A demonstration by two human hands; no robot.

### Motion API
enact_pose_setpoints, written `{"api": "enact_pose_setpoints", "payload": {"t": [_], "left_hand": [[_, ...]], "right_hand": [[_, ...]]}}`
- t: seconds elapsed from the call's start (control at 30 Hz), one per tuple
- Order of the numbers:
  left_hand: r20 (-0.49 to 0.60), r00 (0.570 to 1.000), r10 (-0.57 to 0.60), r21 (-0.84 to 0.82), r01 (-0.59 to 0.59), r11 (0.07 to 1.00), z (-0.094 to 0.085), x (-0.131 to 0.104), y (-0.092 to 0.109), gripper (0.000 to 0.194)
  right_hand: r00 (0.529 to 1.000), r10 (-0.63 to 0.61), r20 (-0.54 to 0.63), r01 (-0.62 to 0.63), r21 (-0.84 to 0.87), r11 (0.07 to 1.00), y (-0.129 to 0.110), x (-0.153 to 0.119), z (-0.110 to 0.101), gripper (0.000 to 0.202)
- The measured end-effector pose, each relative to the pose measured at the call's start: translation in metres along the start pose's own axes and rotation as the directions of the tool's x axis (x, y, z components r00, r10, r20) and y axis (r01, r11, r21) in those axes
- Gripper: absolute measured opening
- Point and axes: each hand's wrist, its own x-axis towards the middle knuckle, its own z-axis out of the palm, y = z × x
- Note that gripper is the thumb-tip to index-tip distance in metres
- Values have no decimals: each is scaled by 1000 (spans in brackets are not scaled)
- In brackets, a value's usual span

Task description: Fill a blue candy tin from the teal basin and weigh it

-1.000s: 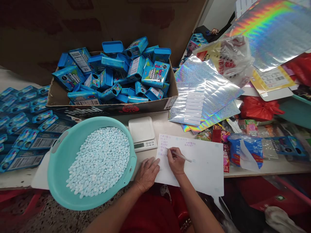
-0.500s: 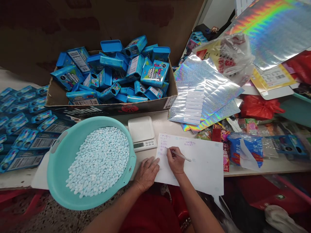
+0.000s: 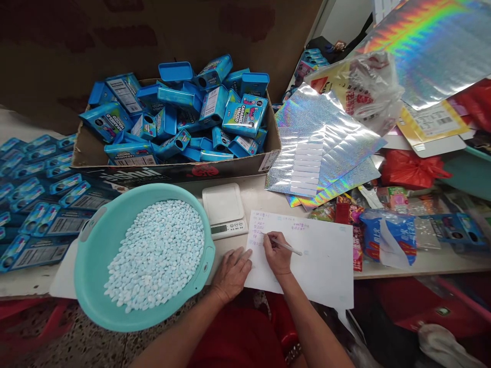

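My right hand (image 3: pixel 277 252) is closed around a pale pen (image 3: pixel 292 248), its tip on a white sheet of paper (image 3: pixel 326 266) near lines of handwriting at the upper left. Flat on the table beside the paper, my left hand (image 3: pixel 232 274) holds nothing; its fingers are spread, and their tips touch the sheet's left edge. A white digital scale (image 3: pixel 223 204) stands just above that hand. To the left sits a teal basin (image 3: pixel 86 276) with many small pale blue candies (image 3: pixel 157 250).
Behind the basin, a cardboard box (image 3: pixel 172 175) is heaped with blue tins (image 3: pixel 245 116). More blue packs (image 3: pixel 38 250) lie at the left. Shiny holographic sheets (image 3: pixel 333 138), a red bag (image 3: pixel 412 168) and blue packets (image 3: pixel 387 237) are on the right.
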Motion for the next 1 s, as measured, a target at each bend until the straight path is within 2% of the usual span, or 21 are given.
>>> {"api": "enact_pose_setpoints", "payload": {"t": [0.33,0.63,1.0], "left_hand": [[25,1000,-7,-15,7,1000,0,-1,0,16],[-25,1000,-3,-16,3,1000,0,0,1,15],[-20,1000,3,-15,-3,1000,0,0,0,15]], "right_hand": [[1000,-19,-13,19,-9,1000,1,0,1,13],[1000,-22,-10,22,-16,1000,0,0,0,12],[1000,-8,-7,8,-23,1000,3,-1,1,14]]}}
